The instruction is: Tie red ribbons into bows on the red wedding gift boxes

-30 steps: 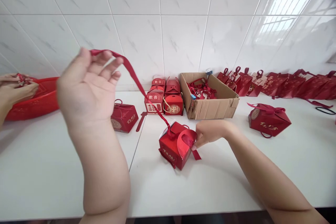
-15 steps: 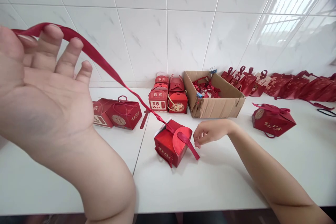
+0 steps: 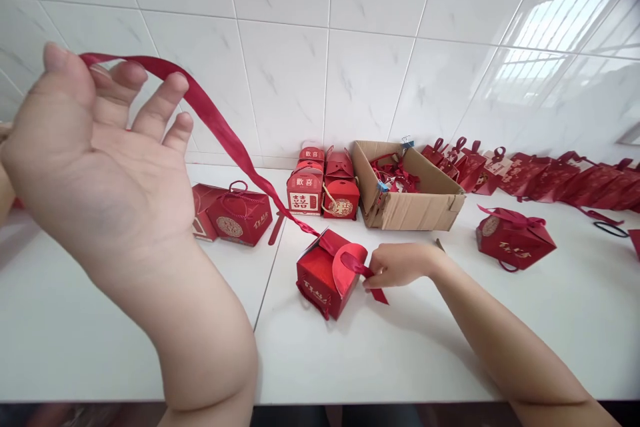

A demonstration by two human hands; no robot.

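A red gift box (image 3: 320, 273) stands on the white table in front of me, with a dark red ribbon (image 3: 225, 130) threaded through its top flaps. Raised at the left with the palm towards me, my left hand (image 3: 120, 153) pinches the ribbon's long end between thumb and forefinger; its other fingers are spread. The ribbon runs down from there, twisted near the box. At the box's right side, my right hand (image 3: 400, 265) closes thumb and fingers on the ribbon's short tail (image 3: 379, 293). A red cord hangs low on the box's front.
Behind are stacked red boxes (image 3: 306, 193) and a cardboard box (image 3: 420, 210) of ribbons. Two red boxes (image 3: 240, 217) stand left, a ribbon-tied box (image 3: 515, 240) right. Several red bags (image 3: 525, 173) line the tiled wall. Part of another person's arm (image 3: 4, 180) shows at the left edge.
My right hand has moved onto the ribbon's short tail and taken hold of it. My left hand still holds the long end and appears further right as the view shifts slightly.
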